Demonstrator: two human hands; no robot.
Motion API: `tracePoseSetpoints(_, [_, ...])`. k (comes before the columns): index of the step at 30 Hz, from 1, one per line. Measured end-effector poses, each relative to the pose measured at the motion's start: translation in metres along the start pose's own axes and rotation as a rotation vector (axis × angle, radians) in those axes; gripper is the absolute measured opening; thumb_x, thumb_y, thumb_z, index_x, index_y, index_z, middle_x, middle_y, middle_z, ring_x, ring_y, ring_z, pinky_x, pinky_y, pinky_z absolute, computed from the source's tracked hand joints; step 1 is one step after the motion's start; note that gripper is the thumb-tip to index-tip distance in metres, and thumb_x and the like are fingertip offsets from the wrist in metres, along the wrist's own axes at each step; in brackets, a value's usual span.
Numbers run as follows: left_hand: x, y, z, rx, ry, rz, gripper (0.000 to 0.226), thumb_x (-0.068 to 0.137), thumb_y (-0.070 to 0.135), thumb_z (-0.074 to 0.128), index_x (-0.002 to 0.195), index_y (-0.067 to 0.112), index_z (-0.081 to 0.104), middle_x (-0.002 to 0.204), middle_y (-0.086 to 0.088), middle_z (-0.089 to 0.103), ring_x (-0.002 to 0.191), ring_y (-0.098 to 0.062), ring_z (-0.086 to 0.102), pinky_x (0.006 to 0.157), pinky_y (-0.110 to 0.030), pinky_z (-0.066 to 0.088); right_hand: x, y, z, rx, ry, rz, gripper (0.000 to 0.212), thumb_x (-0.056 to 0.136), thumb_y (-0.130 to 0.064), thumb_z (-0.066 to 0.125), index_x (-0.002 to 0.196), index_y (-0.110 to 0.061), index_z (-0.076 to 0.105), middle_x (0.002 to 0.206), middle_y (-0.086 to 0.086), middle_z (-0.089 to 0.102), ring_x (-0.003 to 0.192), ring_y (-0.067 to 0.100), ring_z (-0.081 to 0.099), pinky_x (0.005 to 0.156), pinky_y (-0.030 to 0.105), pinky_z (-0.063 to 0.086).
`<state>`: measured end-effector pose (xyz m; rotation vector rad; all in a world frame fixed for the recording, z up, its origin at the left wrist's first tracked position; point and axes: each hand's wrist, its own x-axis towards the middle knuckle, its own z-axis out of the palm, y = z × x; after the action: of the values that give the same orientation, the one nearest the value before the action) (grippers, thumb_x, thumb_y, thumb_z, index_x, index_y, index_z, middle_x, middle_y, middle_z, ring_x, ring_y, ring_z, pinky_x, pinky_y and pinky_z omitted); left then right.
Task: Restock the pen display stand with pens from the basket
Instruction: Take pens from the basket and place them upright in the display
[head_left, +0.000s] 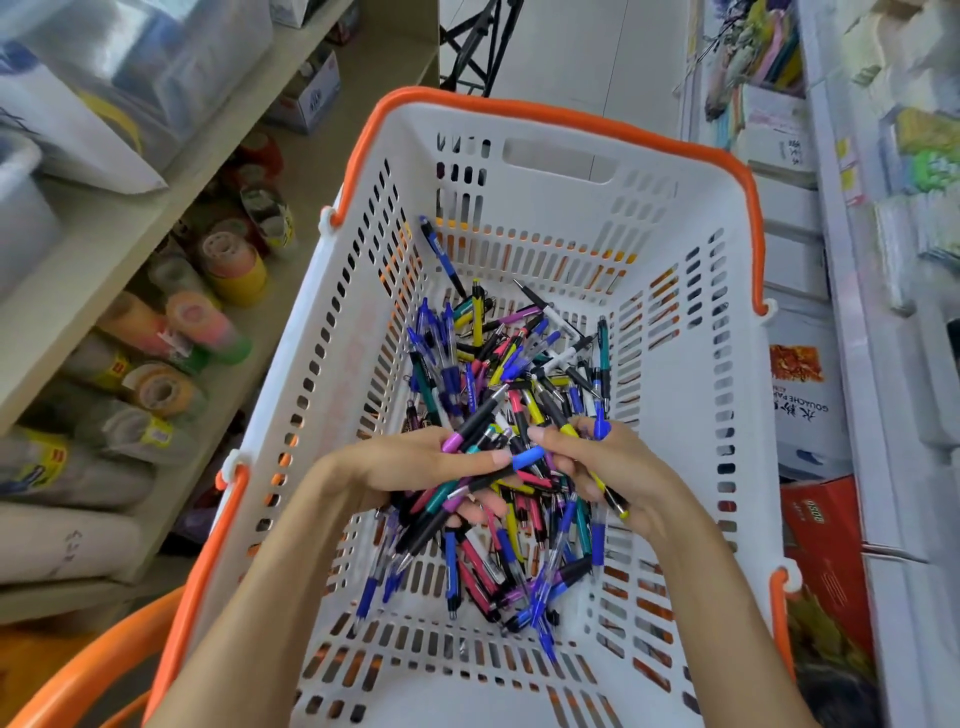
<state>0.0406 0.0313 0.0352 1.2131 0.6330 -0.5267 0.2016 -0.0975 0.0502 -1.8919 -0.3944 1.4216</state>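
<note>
A white slotted basket (332, 322) with an orange rim fills the middle of the view. A heap of pens (498, 364) in blue, pink, yellow, purple and black lies on its floor. Both hands are down inside it. My left hand (415, 467) grips a bundle of several pens, thumb on top. My right hand (613, 467) holds several more pens, among them a yellow one (605, 488) and a blue one. The two hands almost meet over the heap. No pen display stand shows in this view.
Wooden shelves on the left carry rolls of coloured tape (208, 322) and clear plastic bins (130, 67). White shelving on the right holds paper packs and boxes (800, 374). An orange basket handle (78, 670) curves across the bottom left corner. Pale floor lies beyond the basket.
</note>
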Motion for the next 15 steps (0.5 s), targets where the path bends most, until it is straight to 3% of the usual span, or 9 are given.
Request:
tracePoseSetpoints(3, [0.002, 0.003, 0.009, 0.039, -0.069, 0.018, 0.039, 0.083, 0.046, 0.057, 0.108, 0.017, 0.067, 0.074, 0.008, 0.066, 0.063, -0.006, 0.059, 0.063, -0.018, 0.051, -0.002, -0.002, 0.007, -0.016, 0.008, -0.058, 0.026, 0.086, -0.034, 0.069, 0.080, -0.010, 0.059, 0.053, -0.001, 0.049, 0.036, 0.010, 0.031, 0.038, 0.013, 0.033])
tracePoseSetpoints(5, [0.005, 0.001, 0.006, -0.005, -0.078, 0.035, 0.040, 0.082, 0.043, 0.058, 0.107, 0.012, 0.065, 0.067, 0.008, 0.062, 0.059, -0.007, 0.058, 0.061, -0.018, 0.051, -0.003, -0.004, 0.013, 0.013, 0.028, -0.077, 0.036, 0.091, -0.046, 0.056, 0.074, -0.014, 0.054, 0.049, -0.004, 0.046, 0.035, 0.008, 0.030, 0.040, 0.016, 0.030])
tracePoseSetpoints(7, [0.005, 0.002, -0.001, -0.199, -0.001, 0.053, 0.039, 0.082, 0.036, 0.059, 0.106, 0.005, 0.058, 0.071, 0.004, 0.066, 0.061, -0.008, 0.062, 0.058, -0.019, 0.052, 0.000, -0.005, 0.012, 0.143, 0.110, -0.056, 0.043, 0.097, -0.050, 0.040, 0.071, -0.017, 0.049, 0.044, -0.006, 0.044, 0.032, 0.007, 0.028, 0.038, 0.017, 0.026])
tracePoseSetpoints(9, [0.004, 0.003, -0.005, -0.432, 0.172, 0.125, 0.035, 0.086, 0.027, 0.058, 0.110, 0.001, 0.056, 0.090, -0.004, 0.072, 0.069, -0.010, 0.068, 0.058, -0.020, 0.055, 0.003, -0.004, 0.006, 0.217, 0.133, -0.062, 0.040, 0.100, -0.038, 0.041, 0.072, -0.011, 0.049, 0.049, -0.003, 0.049, 0.030, 0.007, 0.028, 0.034, 0.016, 0.025])
tracePoseSetpoints(11, [0.002, 0.003, -0.006, -0.404, 0.383, 0.225, 0.032, 0.091, 0.027, 0.057, 0.112, 0.004, 0.063, 0.099, -0.007, 0.072, 0.068, -0.006, 0.067, 0.056, -0.017, 0.053, 0.002, -0.003, 0.000, 0.081, -0.002, -0.056, 0.029, 0.096, -0.030, 0.053, 0.078, -0.008, 0.060, 0.061, 0.005, 0.056, 0.033, 0.008, 0.031, 0.035, 0.016, 0.027])
tracePoseSetpoints(13, [-0.001, 0.003, -0.009, -0.196, 0.509, 0.279, 0.032, 0.092, 0.034, 0.056, 0.110, 0.012, 0.070, 0.094, -0.006, 0.071, 0.061, -0.002, 0.062, 0.056, -0.013, 0.046, -0.003, -0.004, 0.000, -0.141, -0.226, 0.010, 0.020, 0.088, -0.032, 0.064, 0.086, -0.013, 0.069, 0.068, 0.006, 0.065, 0.036, 0.008, 0.033, 0.036, 0.016, 0.027])
tracePoseSetpoints(15, [-0.006, 0.001, -0.013, 0.022, 0.448, 0.225, 0.035, 0.085, 0.044, 0.059, 0.103, 0.017, 0.072, 0.087, -0.011, 0.065, 0.063, -0.009, 0.054, 0.063, -0.016, 0.041, -0.006, -0.004, 0.004, -0.249, -0.377, 0.100, 0.019, 0.084, -0.033, 0.070, 0.089, -0.015, 0.072, 0.074, 0.005, 0.071, 0.036, 0.008, 0.034, 0.036, 0.016, 0.028])
